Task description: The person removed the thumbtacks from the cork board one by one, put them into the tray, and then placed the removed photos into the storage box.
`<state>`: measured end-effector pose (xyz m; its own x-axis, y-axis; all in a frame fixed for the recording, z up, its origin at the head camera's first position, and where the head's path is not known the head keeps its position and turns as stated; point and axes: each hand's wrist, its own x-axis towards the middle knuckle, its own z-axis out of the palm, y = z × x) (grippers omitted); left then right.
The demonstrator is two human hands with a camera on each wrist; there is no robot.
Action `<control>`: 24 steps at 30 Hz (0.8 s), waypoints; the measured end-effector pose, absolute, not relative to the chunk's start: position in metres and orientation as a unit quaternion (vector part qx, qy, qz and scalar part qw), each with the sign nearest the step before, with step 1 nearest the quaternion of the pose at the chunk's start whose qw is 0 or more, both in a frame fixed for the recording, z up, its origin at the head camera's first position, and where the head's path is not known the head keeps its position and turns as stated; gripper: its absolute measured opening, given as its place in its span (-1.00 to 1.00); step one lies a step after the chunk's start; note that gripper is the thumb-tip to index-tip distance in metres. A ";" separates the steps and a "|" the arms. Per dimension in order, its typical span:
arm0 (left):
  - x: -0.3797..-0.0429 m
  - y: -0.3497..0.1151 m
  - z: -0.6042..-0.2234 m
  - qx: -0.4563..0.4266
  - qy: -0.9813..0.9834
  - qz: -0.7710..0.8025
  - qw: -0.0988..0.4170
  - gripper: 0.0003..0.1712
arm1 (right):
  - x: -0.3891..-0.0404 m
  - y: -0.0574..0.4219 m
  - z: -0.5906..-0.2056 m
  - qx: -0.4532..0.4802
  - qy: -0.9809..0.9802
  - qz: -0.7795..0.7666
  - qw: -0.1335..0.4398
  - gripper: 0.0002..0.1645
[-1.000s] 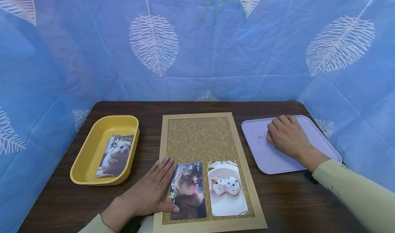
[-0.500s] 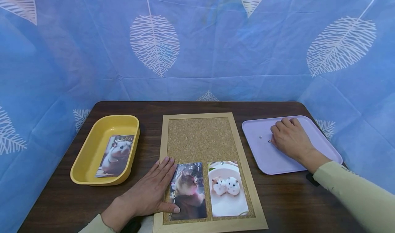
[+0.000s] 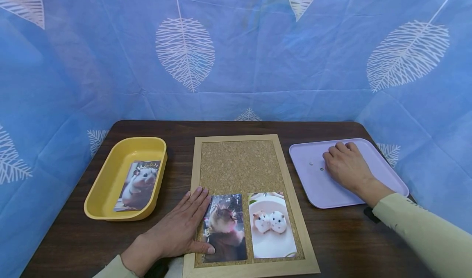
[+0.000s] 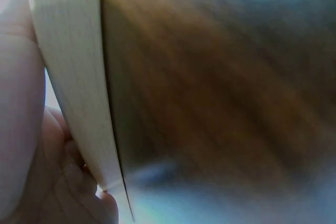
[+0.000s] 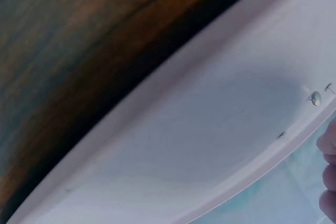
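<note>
My left hand (image 3: 177,224) lies with straight fingers across the left side of the wood-framed corkboard (image 3: 239,163). Its thumb reaches over the lower left of a photo (image 3: 225,227) of a furry animal. Beside that photo, a second one (image 3: 273,229) shows two hamsters and has a small tack at its top. Over the lilac tray (image 3: 313,194), my right hand (image 3: 348,165) is bent down with curled fingers, its fingertips hidden in the head view. Metal thumbtacks (image 5: 315,98) lie on the tray near its fingers; I cannot tell whether it pinches one.
A yellow basin (image 3: 99,188) stands at the left, holding a photo (image 3: 138,186) of a crowned hamster. The dark wooden table (image 3: 177,147) carries everything. Behind it hangs a blue cloth (image 3: 258,65) printed with white leaves.
My right hand has shifted slightly right over the tray, bringing a second thumbtack into sight beside it. My left hand, the corkboard and the photos have stayed put.
</note>
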<state>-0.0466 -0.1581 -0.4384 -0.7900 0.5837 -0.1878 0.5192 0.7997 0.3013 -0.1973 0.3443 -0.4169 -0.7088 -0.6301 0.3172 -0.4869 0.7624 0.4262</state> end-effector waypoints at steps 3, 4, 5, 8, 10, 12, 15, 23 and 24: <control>-0.046 -0.158 -0.438 0.296 0.939 0.117 0.134 0.47 | -0.197 0.342 -0.414 0.299 -0.914 -0.160 0.222 -0.75; -0.046 -0.158 -0.438 0.296 0.938 0.117 0.133 0.47 | -0.197 0.341 -0.414 0.298 -0.915 -0.159 0.223 -0.75; -0.046 -0.158 -0.438 0.296 0.939 0.117 0.133 0.46 | -0.196 0.341 -0.413 0.297 -0.915 -0.155 0.226 -0.75; -0.046 -0.159 -0.437 0.296 0.939 0.116 0.134 0.46 | -0.197 0.338 -0.413 0.299 -0.912 -0.140 0.243 -0.74; -0.046 -0.159 -0.437 0.295 0.939 0.116 0.136 0.47 | -0.197 0.335 -0.412 0.300 -0.909 -0.130 0.261 -0.73; -0.047 -0.158 -0.437 0.293 0.939 0.117 0.138 0.47 | -0.196 0.331 -0.412 0.296 -0.906 -0.124 0.277 -0.72; -0.047 -0.158 -0.437 0.290 0.939 0.118 0.140 0.48 | -0.195 0.323 -0.413 0.290 -0.904 -0.116 0.294 -0.72; -0.047 -0.158 -0.435 0.295 0.939 0.113 0.133 0.47 | -0.186 0.294 -0.415 0.301 -0.901 -0.098 0.296 -0.73; -0.047 -0.158 -0.436 0.295 0.940 0.111 0.133 0.47 | -0.184 0.290 -0.415 0.303 -0.902 -0.097 0.293 -0.74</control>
